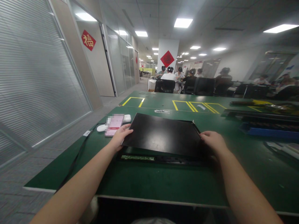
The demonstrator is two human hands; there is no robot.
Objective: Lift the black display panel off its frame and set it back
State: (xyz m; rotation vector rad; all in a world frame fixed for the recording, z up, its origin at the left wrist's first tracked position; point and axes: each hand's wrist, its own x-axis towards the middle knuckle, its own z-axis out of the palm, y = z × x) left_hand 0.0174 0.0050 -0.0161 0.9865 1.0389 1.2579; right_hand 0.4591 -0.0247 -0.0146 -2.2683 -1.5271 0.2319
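A flat black panel (163,133), like a glossy display sheet, is held slightly tilted over the green table in the head view. My left hand (122,134) grips its left edge, thumb on top and fingers beneath. At the right edge, my right hand (211,140) pinches with thumb and finger; its lower fingers are blurred and in shadow. Under the panel lies a black frame (177,160), mostly covered, and a green circuit board strip (137,157) shows along its near side. I cannot tell whether panel and frame touch.
A phone (114,124), a white mouse (101,128) and a white case (127,118) lie left of the panel. Black bars and a blue strip (271,132) are stacked at right. Yellow tape outlines (196,105) mark the table's far side. People sit beyond it.
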